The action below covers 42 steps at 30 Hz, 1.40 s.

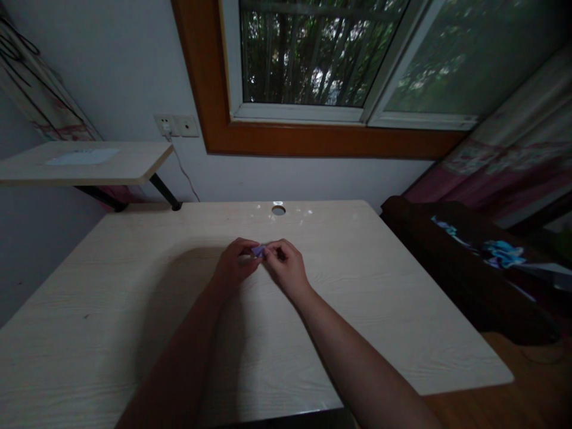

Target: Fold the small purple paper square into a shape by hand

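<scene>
Between my two hands is a small purple folded piece (258,251), which looks like paper. My left hand (235,264) pinches its left side between thumb and fingers. On the other side, my right hand (286,266) grips it with thumb and forefinger, covering its right end. Both hands are just above the middle of the pale wooden table (370,286). The exact shape of the piece is partly hidden by my fingertips.
A raised shelf (152,162) on black legs stands at the table's back left, with a white sheet (83,157) on it. A round cable hole (278,210) lies near the back edge. Right of the table is a dark brown sofa-like seat (447,262) with blue cloth (504,253).
</scene>
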Available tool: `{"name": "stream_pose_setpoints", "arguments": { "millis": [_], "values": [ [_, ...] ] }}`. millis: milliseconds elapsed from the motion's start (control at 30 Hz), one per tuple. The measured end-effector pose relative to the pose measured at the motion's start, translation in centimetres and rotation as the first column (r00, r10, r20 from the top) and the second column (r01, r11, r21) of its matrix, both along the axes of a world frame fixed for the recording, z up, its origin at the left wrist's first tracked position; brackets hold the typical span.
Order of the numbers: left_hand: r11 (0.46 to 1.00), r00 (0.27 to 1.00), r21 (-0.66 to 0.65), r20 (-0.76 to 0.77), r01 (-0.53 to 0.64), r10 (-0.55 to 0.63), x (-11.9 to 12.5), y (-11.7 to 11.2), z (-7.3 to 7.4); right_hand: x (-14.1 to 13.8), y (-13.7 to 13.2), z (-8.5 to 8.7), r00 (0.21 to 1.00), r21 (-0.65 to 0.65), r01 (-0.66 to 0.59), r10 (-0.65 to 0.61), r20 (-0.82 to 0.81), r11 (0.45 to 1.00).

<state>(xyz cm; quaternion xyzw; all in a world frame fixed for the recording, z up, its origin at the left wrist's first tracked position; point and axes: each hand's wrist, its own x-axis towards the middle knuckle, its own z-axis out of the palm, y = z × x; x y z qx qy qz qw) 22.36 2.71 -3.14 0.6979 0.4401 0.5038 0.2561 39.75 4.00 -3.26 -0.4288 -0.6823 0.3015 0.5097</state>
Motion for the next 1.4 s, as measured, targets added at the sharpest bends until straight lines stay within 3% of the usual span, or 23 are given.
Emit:
{"name": "stream_pose_setpoints", "arguments": {
  "millis": [400, 567, 767, 1400],
  "values": [
    [0.993, 0.993, -0.041, 0.025, -0.111, 0.112, -0.5, 0.5, -1.0, -0.4, 0.2, -1.1, 0.987, -0.141, -0.06, 0.038, -0.156, 0.988],
    [0.99, 0.992, -0.067, 0.026, -0.12, 0.122, -0.6, 0.4, -0.6, -0.5, 0.3, -1.2, 0.974, -0.123, -0.087, 0.059, -0.217, 0.989],
    [0.983, 0.987, -0.087, 0.024, -0.159, 0.162, -0.5, 0.4, -0.6, -0.4, 0.0, -0.8, 0.977, -0.122, -0.147, 0.125, -0.172, 0.982],
    [0.989, 0.991, -0.113, 0.079, -0.099, 0.108, -0.3, 0.4, -0.6, -0.4, 0.3, -1.0, 0.963, -0.207, -0.116, 0.059, -0.262, 0.971]
  ]
}}
